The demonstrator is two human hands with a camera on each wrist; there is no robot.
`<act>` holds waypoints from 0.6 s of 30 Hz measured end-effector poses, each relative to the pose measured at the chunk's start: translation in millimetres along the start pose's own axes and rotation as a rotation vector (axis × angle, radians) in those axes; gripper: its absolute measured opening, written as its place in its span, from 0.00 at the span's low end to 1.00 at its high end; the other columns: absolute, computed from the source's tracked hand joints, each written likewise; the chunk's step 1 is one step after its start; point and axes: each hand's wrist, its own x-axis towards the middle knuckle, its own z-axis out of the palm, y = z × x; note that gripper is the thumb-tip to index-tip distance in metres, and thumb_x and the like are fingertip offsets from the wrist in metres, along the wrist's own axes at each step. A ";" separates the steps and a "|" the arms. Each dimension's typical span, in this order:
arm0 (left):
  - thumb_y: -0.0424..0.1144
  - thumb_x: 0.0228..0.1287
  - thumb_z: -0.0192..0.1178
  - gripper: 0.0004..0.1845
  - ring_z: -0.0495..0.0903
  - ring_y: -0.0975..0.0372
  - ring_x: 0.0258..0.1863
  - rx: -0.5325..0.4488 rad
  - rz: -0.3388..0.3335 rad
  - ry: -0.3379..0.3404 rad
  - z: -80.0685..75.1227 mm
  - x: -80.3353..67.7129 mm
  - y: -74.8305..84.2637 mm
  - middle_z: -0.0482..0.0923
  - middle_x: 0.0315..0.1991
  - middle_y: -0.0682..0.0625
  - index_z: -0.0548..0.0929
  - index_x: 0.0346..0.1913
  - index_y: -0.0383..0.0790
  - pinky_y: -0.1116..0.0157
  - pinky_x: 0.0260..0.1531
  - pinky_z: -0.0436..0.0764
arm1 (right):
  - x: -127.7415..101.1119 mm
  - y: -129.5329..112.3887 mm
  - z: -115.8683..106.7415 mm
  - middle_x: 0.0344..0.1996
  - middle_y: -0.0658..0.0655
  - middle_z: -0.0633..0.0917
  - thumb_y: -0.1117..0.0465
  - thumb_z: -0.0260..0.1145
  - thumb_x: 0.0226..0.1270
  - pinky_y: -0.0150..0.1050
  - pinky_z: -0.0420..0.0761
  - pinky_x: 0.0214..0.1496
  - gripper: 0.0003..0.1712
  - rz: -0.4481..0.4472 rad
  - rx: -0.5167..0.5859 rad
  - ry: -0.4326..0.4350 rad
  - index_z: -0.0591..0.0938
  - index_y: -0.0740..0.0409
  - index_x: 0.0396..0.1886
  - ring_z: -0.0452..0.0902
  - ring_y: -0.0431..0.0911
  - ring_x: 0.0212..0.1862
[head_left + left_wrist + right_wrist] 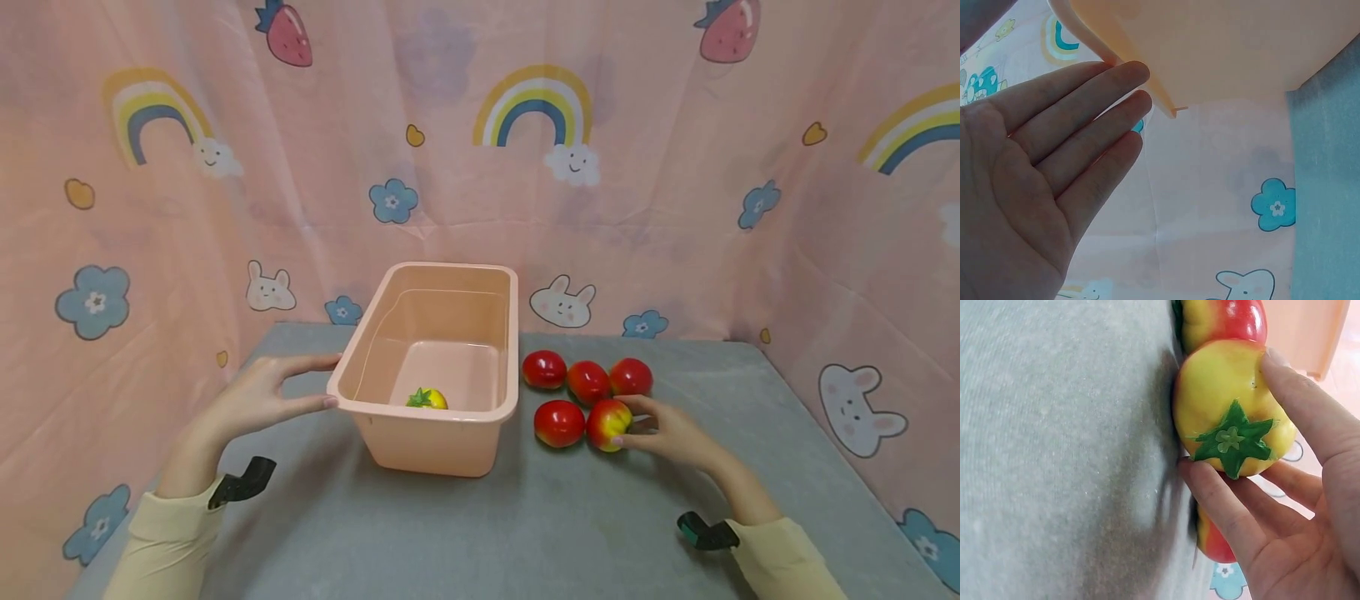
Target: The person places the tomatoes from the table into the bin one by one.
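Note:
A pink plastic bin point(442, 442) stands at the middle of the table. My left hand point(258, 396) touches its left rim with fingers nearly straight; in the left wrist view, the fingers point(1119, 94) lie against the bin's edge. Inside the bin is a yellow tomato with green leaves point(429, 398), partly hidden by the front wall. To the right, my right hand point(671, 429) holds a red-and-yellow toy tomato point(606, 425) between thumb and fingers. Its green star-shaped top point(1230, 440) faces the right wrist camera. The tomato appears to be still on the table, beside others.
Several more red tomatoes point(558, 423) sit close together right of the bin, the back ones near the bin's right wall. The grey table point(570, 533) reaches back to a pink printed curtain point(637, 225) that encloses the rear and sides.

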 end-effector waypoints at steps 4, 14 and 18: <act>0.58 0.56 0.65 0.32 0.75 0.57 0.60 0.000 -0.004 -0.004 -1.0 0.6 1.0 0.77 0.58 0.55 0.75 0.63 0.52 0.50 0.54 0.75 | -0.4 0.2 -1.6 0.54 0.65 0.78 0.48 0.71 0.56 0.48 0.83 0.46 0.39 0.008 0.003 -0.005 0.71 0.61 0.63 0.79 0.58 0.50; 0.57 0.57 0.65 0.31 0.76 0.56 0.59 -0.003 0.007 -0.002 -0.8 0.6 1.0 0.79 0.57 0.54 0.75 0.63 0.51 0.48 0.53 0.75 | -1.6 -0.5 -6.2 0.52 0.65 0.79 0.48 0.71 0.56 0.48 0.83 0.45 0.38 0.001 -0.039 0.012 0.72 0.61 0.62 0.80 0.57 0.47; 0.56 0.57 0.65 0.31 0.76 0.56 0.59 -0.010 0.010 -0.004 -1.1 0.5 1.3 0.78 0.57 0.54 0.75 0.63 0.51 0.48 0.53 0.75 | -1.2 -3.6 -9.0 0.53 0.65 0.79 0.46 0.71 0.56 0.49 0.82 0.45 0.39 0.022 -0.043 0.012 0.71 0.61 0.63 0.79 0.57 0.47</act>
